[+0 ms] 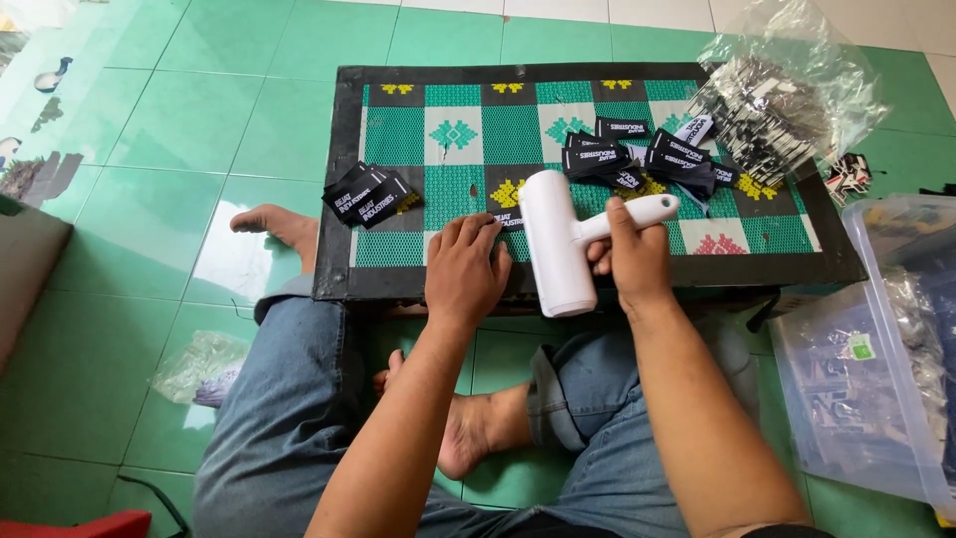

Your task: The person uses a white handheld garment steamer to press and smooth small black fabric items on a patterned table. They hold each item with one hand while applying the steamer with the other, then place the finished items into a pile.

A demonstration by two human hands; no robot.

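Note:
My right hand [632,261] grips the handle of a white roller tool [558,239], whose fat cylinder rests on the near edge of a green patterned mat [453,179]. My left hand [465,267] lies flat on the mat beside the roller, pressing down a black woven label [509,219] that sticks out from under the fingers. A small stack of black labels [366,194] sits at the mat's left edge. A looser heap of black labels [637,154] lies at the back right.
A clear plastic bag of black labels [787,105] lies at the mat's far right corner. A clear plastic tub [881,349] of bagged items stands on the right. A crumpled plastic bag [199,364] lies on the green tiled floor by my left knee.

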